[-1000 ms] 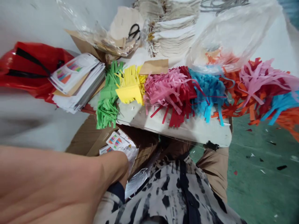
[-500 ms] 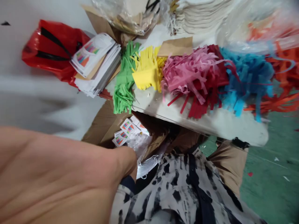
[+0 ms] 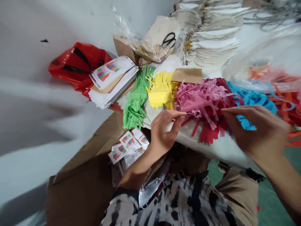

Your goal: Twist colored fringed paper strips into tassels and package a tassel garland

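Note:
My left hand (image 3: 163, 130) hovers at the near edge of the white table (image 3: 223, 149), fingers curled and slightly apart, thumb and forefinger tips at the pink fringed paper (image 3: 199, 95). It holds nothing that I can see. My right hand (image 3: 255, 128) is over the dark red fringed paper (image 3: 210, 130) and the blue fringed paper (image 3: 252, 100), fingers bent and spread, touching the strips. Green fringed paper (image 3: 136, 102) and yellow fringed paper (image 3: 161, 91) lie to the left of the pink.
A stack of printed cards (image 3: 113, 80) rests on a red plastic bag (image 3: 77, 66) at left. An open cardboard box (image 3: 103, 147) with small printed packets (image 3: 128, 144) stands below the table. Scissors (image 3: 168, 39), stacked cream bags (image 3: 211, 40) and orange fringe (image 3: 279, 91) lie further back.
Both hands have come into view over the fringed paper; earlier only my forearm filled the lower left. The view has swung a little to the right.

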Demonstrator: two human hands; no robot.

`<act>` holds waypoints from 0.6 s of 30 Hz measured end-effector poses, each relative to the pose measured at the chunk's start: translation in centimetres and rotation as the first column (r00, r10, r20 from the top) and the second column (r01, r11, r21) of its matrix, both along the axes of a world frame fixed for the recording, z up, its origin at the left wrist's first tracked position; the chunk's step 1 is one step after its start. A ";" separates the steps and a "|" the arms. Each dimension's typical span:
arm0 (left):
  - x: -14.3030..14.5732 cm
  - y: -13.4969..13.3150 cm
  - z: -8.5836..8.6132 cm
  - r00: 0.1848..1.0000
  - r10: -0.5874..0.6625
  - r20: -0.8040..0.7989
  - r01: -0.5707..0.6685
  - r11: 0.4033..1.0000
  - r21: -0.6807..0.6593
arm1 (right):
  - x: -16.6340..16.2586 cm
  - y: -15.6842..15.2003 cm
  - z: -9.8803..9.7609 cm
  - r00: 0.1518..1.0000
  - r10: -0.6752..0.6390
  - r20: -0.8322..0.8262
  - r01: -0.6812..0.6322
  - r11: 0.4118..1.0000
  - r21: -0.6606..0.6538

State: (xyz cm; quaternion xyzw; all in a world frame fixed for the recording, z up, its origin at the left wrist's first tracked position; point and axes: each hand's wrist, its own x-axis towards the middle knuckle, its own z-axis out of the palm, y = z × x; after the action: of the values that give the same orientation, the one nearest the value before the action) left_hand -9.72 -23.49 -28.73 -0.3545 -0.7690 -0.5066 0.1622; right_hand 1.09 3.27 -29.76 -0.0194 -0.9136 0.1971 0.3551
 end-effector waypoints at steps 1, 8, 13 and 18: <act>-1.0 0.6 -1.4 0.999 -0.019 -0.044 0.016 0.998 -0.067 | -1.6 -0.3 -0.6 0.999 0.033 -0.018 -0.033 0.999 0.043; -5.6 3.5 -9.0 0.998 0.057 -0.028 -0.062 0.961 -0.269 | -10.4 -3.3 -3.5 0.957 0.053 0.286 -0.173 0.894 0.412; -6.5 3.5 -9.6 0.997 0.069 0.040 -0.061 0.985 -0.163 | -11.6 -2.7 -2.4 0.928 0.086 0.361 -0.213 0.921 0.327; -7.1 3.9 -9.0 1.000 0.021 -0.012 -0.022 0.991 -0.130 | -12.3 -0.3 -1.4 0.959 0.153 0.240 -0.201 0.961 0.190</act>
State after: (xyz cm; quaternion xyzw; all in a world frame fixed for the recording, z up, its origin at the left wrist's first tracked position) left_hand -16.82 -19.58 -37.70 -0.3588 -0.8032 -0.4518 0.1483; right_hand -11.22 2.94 -31.15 0.0791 -0.9615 0.1259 0.2311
